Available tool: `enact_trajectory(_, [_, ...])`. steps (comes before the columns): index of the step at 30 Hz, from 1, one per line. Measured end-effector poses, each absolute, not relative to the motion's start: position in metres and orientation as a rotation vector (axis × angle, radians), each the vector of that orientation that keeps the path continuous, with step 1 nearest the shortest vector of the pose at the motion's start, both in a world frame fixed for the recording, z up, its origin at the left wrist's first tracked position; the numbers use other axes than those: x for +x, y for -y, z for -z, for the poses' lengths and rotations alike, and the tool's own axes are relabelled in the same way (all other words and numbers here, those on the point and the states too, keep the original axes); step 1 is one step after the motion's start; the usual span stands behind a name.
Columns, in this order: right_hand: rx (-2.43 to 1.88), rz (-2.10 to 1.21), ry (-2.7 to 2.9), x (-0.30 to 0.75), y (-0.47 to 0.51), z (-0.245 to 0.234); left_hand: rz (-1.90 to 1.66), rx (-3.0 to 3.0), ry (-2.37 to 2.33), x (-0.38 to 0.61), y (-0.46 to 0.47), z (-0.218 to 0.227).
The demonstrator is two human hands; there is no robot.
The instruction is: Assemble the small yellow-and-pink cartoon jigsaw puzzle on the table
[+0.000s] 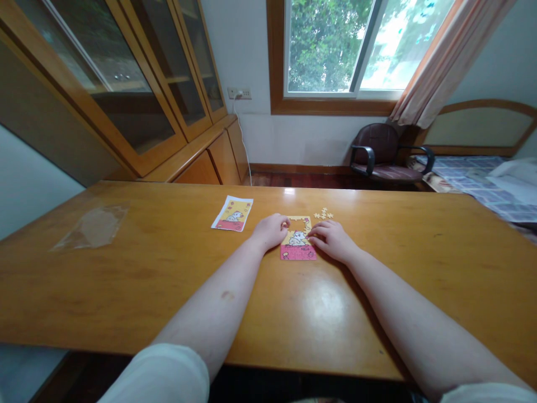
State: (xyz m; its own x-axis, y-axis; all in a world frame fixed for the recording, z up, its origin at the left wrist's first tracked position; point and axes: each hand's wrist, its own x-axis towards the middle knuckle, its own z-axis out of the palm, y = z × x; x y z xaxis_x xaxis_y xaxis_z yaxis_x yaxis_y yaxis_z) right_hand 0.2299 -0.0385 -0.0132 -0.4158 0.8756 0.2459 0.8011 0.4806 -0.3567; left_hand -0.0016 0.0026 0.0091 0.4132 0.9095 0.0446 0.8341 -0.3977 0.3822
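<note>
A jigsaw puzzle with a white cartoon animal on yellow and pink lies flat on the table. A gap in its upper middle shows bare wood. My left hand rests at the puzzle's left edge with fingers curled; whether a piece is between them is too small to make out. On the right edge, my right hand lies with its fingers stretched out and apart, fingertips touching the puzzle. Several loose yellow puzzle pieces lie just beyond my right hand.
A reference picture card lies left of the puzzle on the wooden table. Farther left is a clear plastic bag. Beyond the table stand a glass-door cabinet, an office chair and a bed.
</note>
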Motion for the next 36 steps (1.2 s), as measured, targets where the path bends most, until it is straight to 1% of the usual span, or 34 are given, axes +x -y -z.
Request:
enact_trajectory(4, [-1.404,-0.267,2.339,0.23,0.038,0.013,-0.385,2.304,-1.624,-0.004,-0.005,-0.006])
enact_trajectory(9, [-1.436,-0.234,2.325,0.229,0.04,0.012,-0.368,2.292,-1.648,-0.005,-0.008,0.0])
enact_trajectory(15, [-1.79,-0.032,1.941,0.244,0.032,0.013,-0.363,2.303,-1.646,-0.006,-0.008,0.0])
enact_trajectory(19, [-1.887,-0.002,1.86,0.251,0.027,0.016,-0.365,2.338,-1.603,-0.005,-0.007,-0.001])
enact_trajectory(24, [-1.865,-0.013,1.887,0.248,0.028,0.016,-0.319,2.397,-1.526,-0.004,-0.004,-0.004])
enact_trajectory(29, [-1.955,-0.04,1.828,0.252,0.028,0.012,-0.29,2.396,-1.509,-0.003,-0.003,-0.006])
enact_trajectory(36, [-1.959,-0.298,1.607,0.265,0.029,0.005,-0.253,2.41,-1.531,-0.003,-0.003,-0.008])
